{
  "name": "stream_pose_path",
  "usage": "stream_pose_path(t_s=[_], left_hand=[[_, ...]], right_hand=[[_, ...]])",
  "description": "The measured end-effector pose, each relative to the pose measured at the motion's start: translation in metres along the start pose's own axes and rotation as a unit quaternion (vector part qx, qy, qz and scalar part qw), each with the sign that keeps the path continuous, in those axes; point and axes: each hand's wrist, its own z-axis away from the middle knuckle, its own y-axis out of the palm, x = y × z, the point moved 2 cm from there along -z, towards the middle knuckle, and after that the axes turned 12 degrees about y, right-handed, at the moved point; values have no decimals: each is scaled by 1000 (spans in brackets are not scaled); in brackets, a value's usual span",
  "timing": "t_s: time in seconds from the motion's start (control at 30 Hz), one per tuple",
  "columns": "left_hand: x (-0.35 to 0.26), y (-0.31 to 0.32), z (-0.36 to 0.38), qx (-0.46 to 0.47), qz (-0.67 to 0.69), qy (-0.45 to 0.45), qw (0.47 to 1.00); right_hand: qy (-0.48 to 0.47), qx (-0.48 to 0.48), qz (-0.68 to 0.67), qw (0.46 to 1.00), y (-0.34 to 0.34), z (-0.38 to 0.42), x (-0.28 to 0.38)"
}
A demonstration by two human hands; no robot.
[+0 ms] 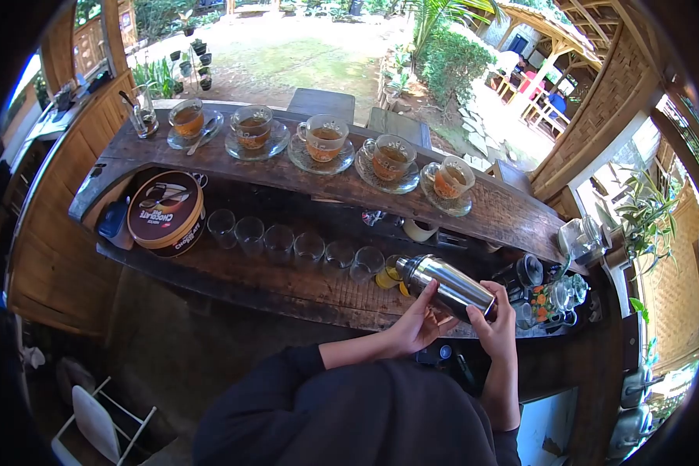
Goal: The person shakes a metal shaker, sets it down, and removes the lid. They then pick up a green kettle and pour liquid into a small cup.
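A shiny steel cocktail shaker (450,284) lies tilted between my hands, its narrow capped end pointing up and left. My left hand (423,325) supports it from below near the middle, thumb along its side. Around the wide base end, my right hand (495,322) has its fingers and thumb wrapped. Just left of the shaker's cap, a small yellow container (388,276) stands on the lower counter. A row of empty clear glasses (309,247) continues to the left from there.
Several glass cups of amber drink on saucers line the upper shelf (505,213), one cup (322,140) near its middle. A round chocolate tin (163,210) sits at left. Glass jars and a teapot (563,293) crowd the right. A chair (97,423) stands lower left.
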Motion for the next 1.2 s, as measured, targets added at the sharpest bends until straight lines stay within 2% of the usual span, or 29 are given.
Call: stream_pose_path(t_s=[0.13,0.4,0.57,1.0,1.1,1.2], left_hand=[[-2,11,0,7,7,27,1000],[-5,17,-1,-35,25,42,998],[-8,25,-4,-42,70,61,995],[-8,25,-14,-34,139,111,984],[-10,30,-13,-54,167,99,979],[-10,29,-14,-33,152,106,982]], right_hand=[[3,1,14,1000,-2,-10,5],[-20,10,70,997,-4,-27,30],[-56,6,88,995,-2,-39,41],[-51,36,139,988,1,-52,71],[-48,38,140,988,2,-53,74],[-55,37,133,989,4,-53,75]])
